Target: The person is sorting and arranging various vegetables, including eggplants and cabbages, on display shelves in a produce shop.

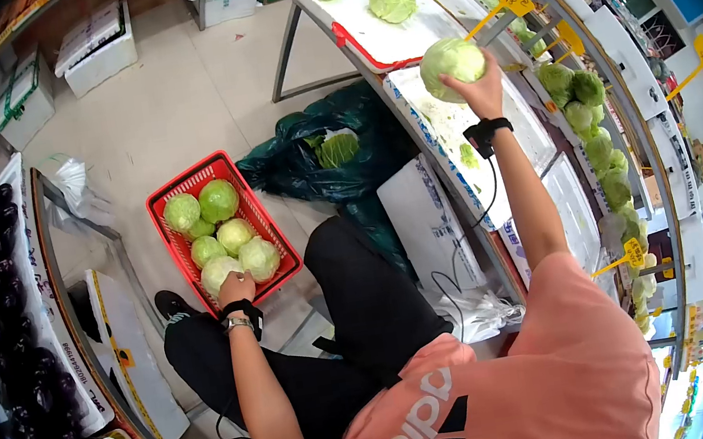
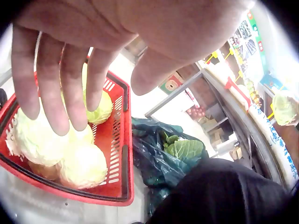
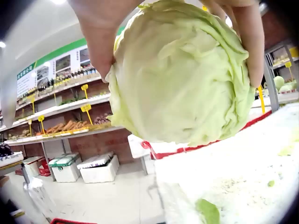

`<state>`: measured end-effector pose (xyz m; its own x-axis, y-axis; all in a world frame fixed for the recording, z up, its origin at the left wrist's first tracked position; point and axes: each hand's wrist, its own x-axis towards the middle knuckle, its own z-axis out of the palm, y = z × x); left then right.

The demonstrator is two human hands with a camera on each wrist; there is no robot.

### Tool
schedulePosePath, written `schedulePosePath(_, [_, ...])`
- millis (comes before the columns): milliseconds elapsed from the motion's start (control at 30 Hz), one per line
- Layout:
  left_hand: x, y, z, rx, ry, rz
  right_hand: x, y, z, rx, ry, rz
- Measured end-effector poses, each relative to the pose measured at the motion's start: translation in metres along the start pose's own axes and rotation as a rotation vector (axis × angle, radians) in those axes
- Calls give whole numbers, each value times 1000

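My right hand (image 1: 485, 93) grips a round pale-green cabbage (image 1: 450, 69) and holds it over a white foam tray (image 1: 527, 127) on the stand at the right. In the right wrist view, thumb and fingers spread round the sides of this cabbage (image 3: 180, 77). Lower down on the left, my left hand (image 1: 236, 288) is at the near end of a red basket (image 1: 254, 202) on the floor. Several cabbages (image 1: 219, 200) lie in the basket. The left wrist view shows loosely extended fingers (image 2: 49, 79) over a cabbage (image 2: 39, 137) there.
Two cabbages (image 1: 393, 2) sit on a farther white tray. A dark green plastic bag (image 1: 287, 143) with leaves lies beside the basket. Eggplants (image 1: 5, 277) fill the left stand. Leafy heads (image 1: 601, 150) line the right shelf. Foam boxes (image 1: 103, 61) stand at the back.
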<state>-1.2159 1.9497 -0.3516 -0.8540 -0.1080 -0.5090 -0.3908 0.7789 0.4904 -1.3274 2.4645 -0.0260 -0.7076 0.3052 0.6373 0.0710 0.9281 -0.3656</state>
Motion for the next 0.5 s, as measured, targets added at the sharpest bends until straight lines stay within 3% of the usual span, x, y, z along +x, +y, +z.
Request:
schedulePosePath(100, [-5,3,-4,-13,-22,-14,13,29,31,-12,-219,184])
schedulePosePath(200, [-5,4,-4,-38,-7,-16,4,36,50,-178,-254,252])
schedulePosePath(500, [5,5,-7,-57,-13,5,28,78,66,-170,-434,168])
